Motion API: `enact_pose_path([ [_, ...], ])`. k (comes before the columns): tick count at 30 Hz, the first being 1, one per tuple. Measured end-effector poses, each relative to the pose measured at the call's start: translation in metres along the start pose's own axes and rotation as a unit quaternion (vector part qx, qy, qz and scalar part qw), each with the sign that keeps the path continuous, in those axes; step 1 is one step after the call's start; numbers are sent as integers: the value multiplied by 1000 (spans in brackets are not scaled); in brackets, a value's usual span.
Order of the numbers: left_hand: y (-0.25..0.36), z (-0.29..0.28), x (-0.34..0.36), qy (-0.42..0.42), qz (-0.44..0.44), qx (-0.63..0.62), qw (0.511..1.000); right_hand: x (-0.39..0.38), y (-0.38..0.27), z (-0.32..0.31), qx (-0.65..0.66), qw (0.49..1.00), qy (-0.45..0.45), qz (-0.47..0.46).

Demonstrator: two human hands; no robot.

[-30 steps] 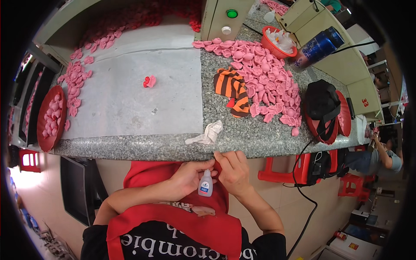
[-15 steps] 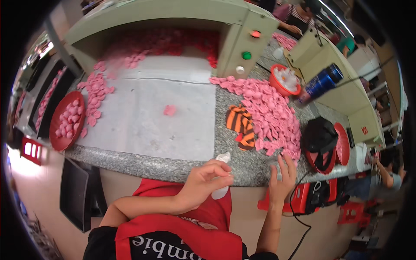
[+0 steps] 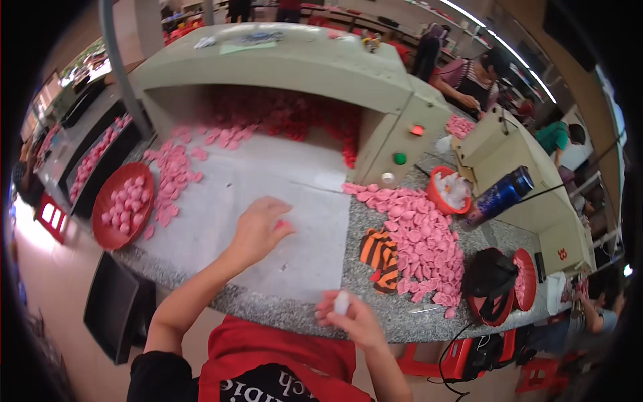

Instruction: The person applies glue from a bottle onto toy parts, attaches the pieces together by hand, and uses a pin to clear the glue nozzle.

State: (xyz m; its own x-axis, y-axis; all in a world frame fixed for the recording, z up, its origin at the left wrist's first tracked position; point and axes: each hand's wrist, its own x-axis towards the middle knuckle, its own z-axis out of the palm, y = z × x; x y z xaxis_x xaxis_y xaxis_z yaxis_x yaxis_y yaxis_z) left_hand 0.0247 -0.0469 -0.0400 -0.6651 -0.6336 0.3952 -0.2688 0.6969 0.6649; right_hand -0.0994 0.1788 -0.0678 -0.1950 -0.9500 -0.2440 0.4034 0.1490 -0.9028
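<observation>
My left hand [image 3: 261,224] is over the white sheet [image 3: 301,254], its blurred fingers curved and apart around a small pink piece [image 3: 282,224]; contact is unclear. My right hand [image 3: 355,320], near the front edge, holds a small whitish bottle [image 3: 341,302]. A thin silvery item [image 3: 423,309] lies to its right. Many pink petal-like pieces [image 3: 422,248] are heaped on the speckled counter, beside orange-and-brown striped cloth [image 3: 379,258].
A red plate of pink balls [image 3: 107,228] stands left; a greenish housing [image 3: 268,63] arches behind. Right are a red bowl [image 3: 449,206], blue bottle [image 3: 499,197] and black bag [image 3: 489,281]. A dark tray [image 3: 107,308] is below left. Co-workers [image 3: 469,80] sit beyond.
The view has tilted up. My left hand has moved from the front edge onto the sheet toward the pink piece. The small bottle is now in my right hand.
</observation>
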Motion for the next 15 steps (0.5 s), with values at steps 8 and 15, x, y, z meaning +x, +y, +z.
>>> enact_pose_path([
  [8, -28, 14, 1, -124, 42, 56, 990, 35, 2, -49, -128, 982, 125, -54],
  [15, -32, 20, 7, -108, -57, -14, 992, 48, -23, -69, -145, 971, 187, -17],
])
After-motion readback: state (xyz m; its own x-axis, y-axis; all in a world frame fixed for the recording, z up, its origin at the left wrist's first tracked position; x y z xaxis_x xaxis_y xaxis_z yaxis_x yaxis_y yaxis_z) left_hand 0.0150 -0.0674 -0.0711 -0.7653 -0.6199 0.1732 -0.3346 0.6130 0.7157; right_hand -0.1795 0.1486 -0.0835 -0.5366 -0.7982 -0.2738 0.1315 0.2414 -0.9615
